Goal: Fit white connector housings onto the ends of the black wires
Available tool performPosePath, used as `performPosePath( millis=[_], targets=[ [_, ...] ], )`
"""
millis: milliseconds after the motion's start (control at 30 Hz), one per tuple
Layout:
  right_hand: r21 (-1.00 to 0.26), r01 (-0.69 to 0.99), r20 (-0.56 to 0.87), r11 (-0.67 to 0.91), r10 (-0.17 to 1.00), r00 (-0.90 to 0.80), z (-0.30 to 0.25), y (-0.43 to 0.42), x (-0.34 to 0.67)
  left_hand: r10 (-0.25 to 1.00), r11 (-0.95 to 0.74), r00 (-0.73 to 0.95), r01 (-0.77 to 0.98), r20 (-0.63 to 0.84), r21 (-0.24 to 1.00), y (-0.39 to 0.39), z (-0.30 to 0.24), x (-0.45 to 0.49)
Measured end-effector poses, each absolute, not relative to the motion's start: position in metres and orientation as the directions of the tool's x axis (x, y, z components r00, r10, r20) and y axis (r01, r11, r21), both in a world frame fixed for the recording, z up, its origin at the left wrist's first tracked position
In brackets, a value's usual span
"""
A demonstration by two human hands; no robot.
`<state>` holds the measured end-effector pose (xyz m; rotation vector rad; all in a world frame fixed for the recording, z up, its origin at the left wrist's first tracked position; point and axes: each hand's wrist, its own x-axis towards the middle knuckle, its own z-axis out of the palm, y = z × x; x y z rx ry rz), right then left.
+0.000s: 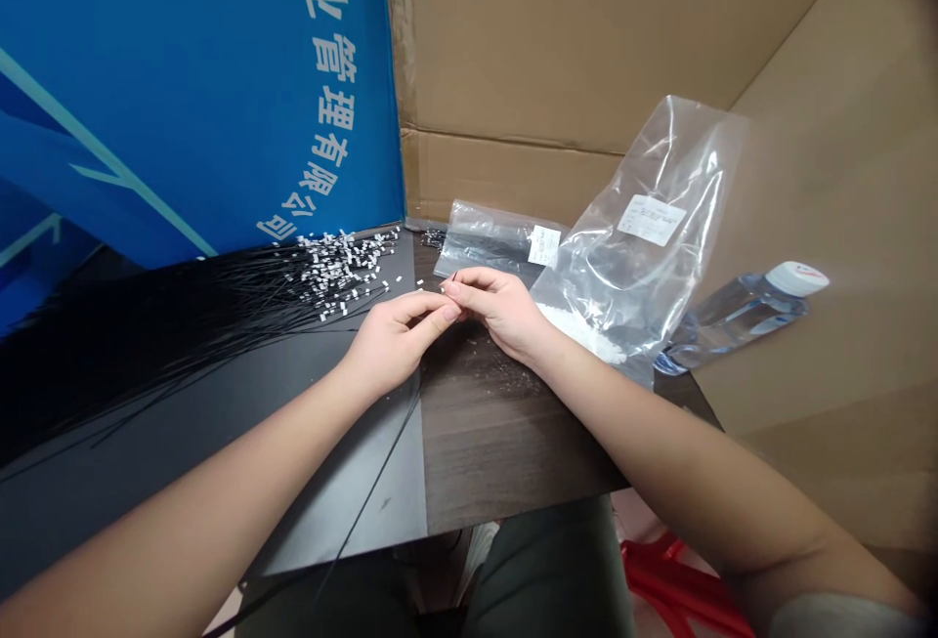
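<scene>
My left hand [396, 333] and my right hand [492, 308] meet fingertip to fingertip over the dark wooden table [498, 433]. The left hand pinches a thin black strip [381, 470] that runs back toward me past the table's front edge. The right hand's fingers are pinched at the strip's far tip, holding something too small to make out. A bundle of black strips with small white end pieces [220, 301] lies fanned across the table to the left of my hands.
A clear plastic bag [645, 247] holding small white pieces stands right of my hands, with a flatter labelled bag [498, 242] behind. A water bottle [740, 316] lies at the right. Blue board [191, 91] and cardboard walls [586, 42] enclose the table.
</scene>
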<state>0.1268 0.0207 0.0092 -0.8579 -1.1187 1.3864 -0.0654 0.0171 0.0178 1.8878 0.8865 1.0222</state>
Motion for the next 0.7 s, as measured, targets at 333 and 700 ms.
performPosePath(
  millis=[333,700],
  targets=[
    [-0.956,-0.267,0.161,0.123,0.979,-0.126,0.0060,0.0231,0.1300,0.827,-0.455,0.420,0.110,0.374,0.884,0.0183,0.0172,-0.0647],
    [-0.946,-0.310,0.153,0.097,0.975,-0.159,0.0120,0.0210,0.1306,0.867,-0.211,0.471,0.050,0.163,0.976,0.0215,0.0160,-0.0673]
  ],
)
